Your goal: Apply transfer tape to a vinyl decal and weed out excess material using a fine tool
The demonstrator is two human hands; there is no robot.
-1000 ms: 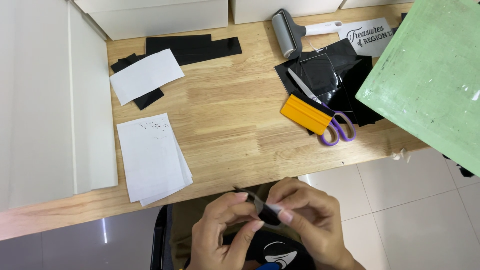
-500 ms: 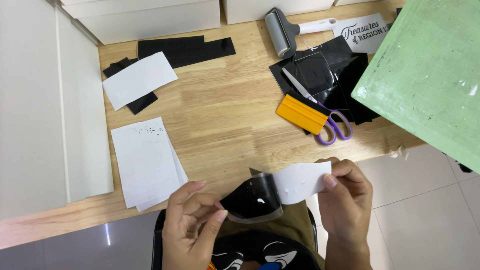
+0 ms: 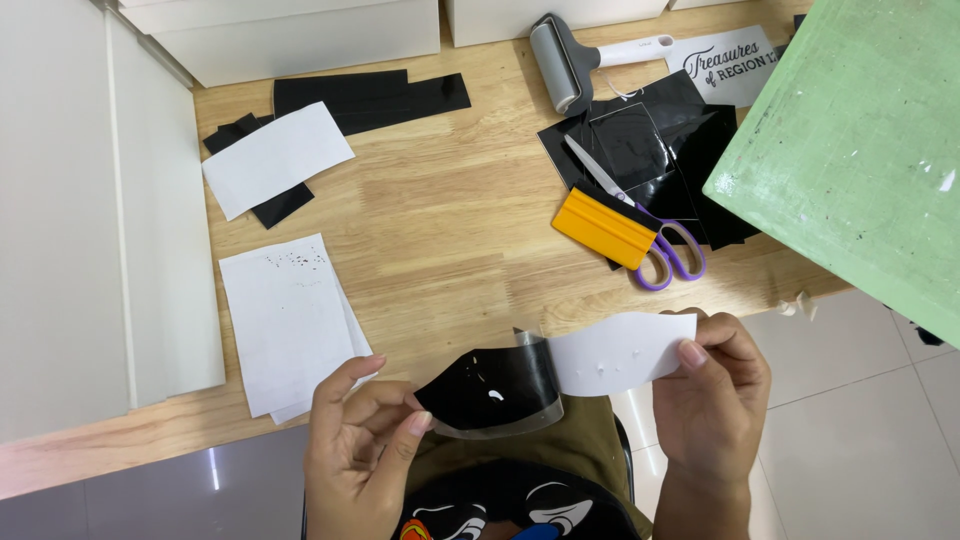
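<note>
step: as both hands pinch, backing (image 3: pixel 622 352) is half peeled off film (image 3: pixel 492 388)
left hand (image 3: pixel 362 440): pinching film
right hand (image 3: pixel 712 400): pinching backing
next: probably a steady pull

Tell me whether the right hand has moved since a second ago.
Yes. The right hand has swung out to the right, away from the left hand, pulling the white backing paper toward the table edge below the purple-handled scissors.

Bright, even indoor light, soft short shadows. Sharp focus across the wooden table (image 3: pixel 450 240). Glare streak on the glossy floor below the table's near-left edge; sheen on black film at its far right. No visible blur.
</note>
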